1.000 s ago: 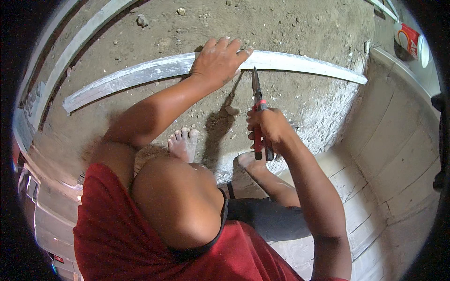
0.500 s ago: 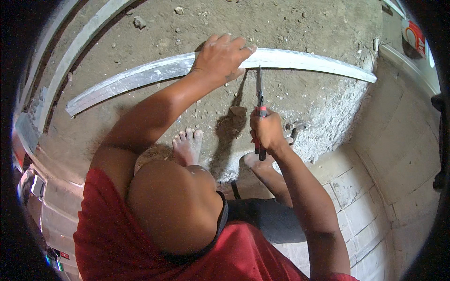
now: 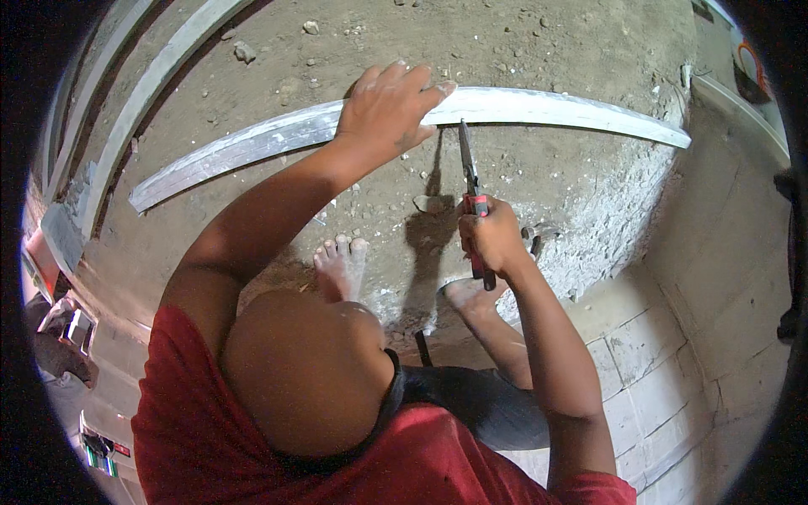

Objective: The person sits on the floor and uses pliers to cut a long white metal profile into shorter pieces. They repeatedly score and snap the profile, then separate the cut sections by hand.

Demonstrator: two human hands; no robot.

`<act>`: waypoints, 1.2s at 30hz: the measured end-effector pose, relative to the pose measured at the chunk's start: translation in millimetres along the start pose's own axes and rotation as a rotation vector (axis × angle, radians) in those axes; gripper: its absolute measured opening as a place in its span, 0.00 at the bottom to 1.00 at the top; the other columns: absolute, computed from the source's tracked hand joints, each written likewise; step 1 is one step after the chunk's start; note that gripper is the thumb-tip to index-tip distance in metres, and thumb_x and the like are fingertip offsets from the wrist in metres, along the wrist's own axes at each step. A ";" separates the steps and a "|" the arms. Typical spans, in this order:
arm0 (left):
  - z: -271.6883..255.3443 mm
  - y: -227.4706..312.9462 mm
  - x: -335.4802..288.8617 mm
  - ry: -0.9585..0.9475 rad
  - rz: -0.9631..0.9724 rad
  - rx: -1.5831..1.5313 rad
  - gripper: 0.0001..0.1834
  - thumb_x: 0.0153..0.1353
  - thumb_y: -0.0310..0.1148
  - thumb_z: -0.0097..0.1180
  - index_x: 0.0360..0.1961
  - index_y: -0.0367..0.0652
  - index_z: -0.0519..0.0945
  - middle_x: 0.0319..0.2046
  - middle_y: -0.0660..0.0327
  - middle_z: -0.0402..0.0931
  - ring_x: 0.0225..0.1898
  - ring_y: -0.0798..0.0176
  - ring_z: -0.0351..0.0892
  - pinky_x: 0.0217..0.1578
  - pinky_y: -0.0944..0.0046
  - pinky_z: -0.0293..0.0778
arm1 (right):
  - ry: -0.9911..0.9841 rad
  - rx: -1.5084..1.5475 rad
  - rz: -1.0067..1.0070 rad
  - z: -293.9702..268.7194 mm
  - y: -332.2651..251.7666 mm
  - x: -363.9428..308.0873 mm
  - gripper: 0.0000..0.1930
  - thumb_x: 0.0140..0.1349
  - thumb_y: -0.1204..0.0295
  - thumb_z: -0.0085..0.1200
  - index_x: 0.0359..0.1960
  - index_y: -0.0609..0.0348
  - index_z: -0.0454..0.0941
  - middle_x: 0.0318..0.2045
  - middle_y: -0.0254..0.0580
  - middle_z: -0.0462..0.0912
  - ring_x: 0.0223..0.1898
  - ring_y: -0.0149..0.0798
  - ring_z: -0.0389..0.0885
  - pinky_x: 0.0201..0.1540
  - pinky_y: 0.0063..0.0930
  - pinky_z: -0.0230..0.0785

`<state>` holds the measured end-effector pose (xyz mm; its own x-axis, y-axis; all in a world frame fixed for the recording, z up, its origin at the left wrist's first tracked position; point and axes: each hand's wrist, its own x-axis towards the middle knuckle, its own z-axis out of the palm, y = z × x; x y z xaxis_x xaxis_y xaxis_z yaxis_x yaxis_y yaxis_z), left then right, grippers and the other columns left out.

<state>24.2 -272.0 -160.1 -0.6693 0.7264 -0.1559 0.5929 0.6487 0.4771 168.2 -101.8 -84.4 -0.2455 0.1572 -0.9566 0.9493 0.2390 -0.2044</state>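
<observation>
A long silver metal channel point(image 3: 513, 105), streaked with white, lies across the dirt ground and looks bowed in this wide view. My left hand point(image 3: 387, 109) grips it near its middle, with fingers over the far edge and the thumb side toward the right. Below its near edge, my right hand point(image 3: 492, 236) is closed around the red and black handles of metal snips point(image 3: 469, 160). Their long narrow jaws point away from me, and the tip is at the channel's near edge, just right of my left hand. Whether the jaws bite the metal cannot be made out.
My bare feet point(image 3: 341, 265) are on the dirt, with what looks like a hammer point(image 3: 540, 229) by the right one. Longer metal strips point(image 3: 156, 93) lie at the far left. Stones point(image 3: 244, 52) dot the soil. A pale block wall point(image 3: 732, 210) borders the right side.
My right hand has shifted slightly right, and the snips' handles have swung the same way while the tip stays at the channel's edge. My left hand keeps its place on the channel.
</observation>
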 end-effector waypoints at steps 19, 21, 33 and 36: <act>3.7 -12.9 11.1 0.017 0.020 -0.198 0.29 0.41 0.39 0.70 0.50 0.50 0.83 0.36 0.58 0.76 0.44 0.50 0.77 0.43 0.51 0.75 | 0.083 -0.021 -0.053 8.0 8.1 16.2 0.04 0.56 0.74 0.50 0.24 0.57 0.70 0.16 0.33 0.71 0.15 0.29 0.67 0.18 0.28 0.59; 0.5 -16.5 16.9 -0.033 -0.022 -0.243 0.24 0.42 0.40 0.70 0.43 0.47 0.84 0.37 0.55 0.78 0.44 0.47 0.79 0.45 0.49 0.75 | 0.133 0.019 -0.139 14.3 12.7 19.6 0.04 0.55 0.74 0.50 0.24 0.57 0.70 0.17 0.33 0.71 0.15 0.29 0.67 0.18 0.28 0.59; -6.2 -29.7 34.5 -0.186 -0.113 -0.319 0.29 0.37 0.46 0.69 0.45 0.52 0.86 0.34 0.56 0.77 0.40 0.46 0.80 0.41 0.49 0.75 | 0.177 -0.079 -0.329 12.6 16.0 37.8 0.04 0.49 0.77 0.52 0.26 0.58 0.70 0.20 0.31 0.71 0.24 0.29 0.68 0.29 0.27 0.63; -8.1 -29.7 36.8 -0.209 -0.129 -0.309 0.30 0.37 0.46 0.69 0.46 0.53 0.86 0.34 0.56 0.77 0.40 0.46 0.80 0.41 0.49 0.75 | 0.146 0.007 -0.353 16.2 16.7 39.1 0.05 0.49 0.77 0.52 0.27 0.59 0.71 0.20 0.31 0.71 0.24 0.29 0.68 0.30 0.27 0.64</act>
<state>-21.6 -266.5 -173.0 -0.6049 0.6945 -0.3895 0.3256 0.6621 0.6749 177.6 -107.2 -128.6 -0.5828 0.2015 -0.7872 0.8023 0.2962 -0.5182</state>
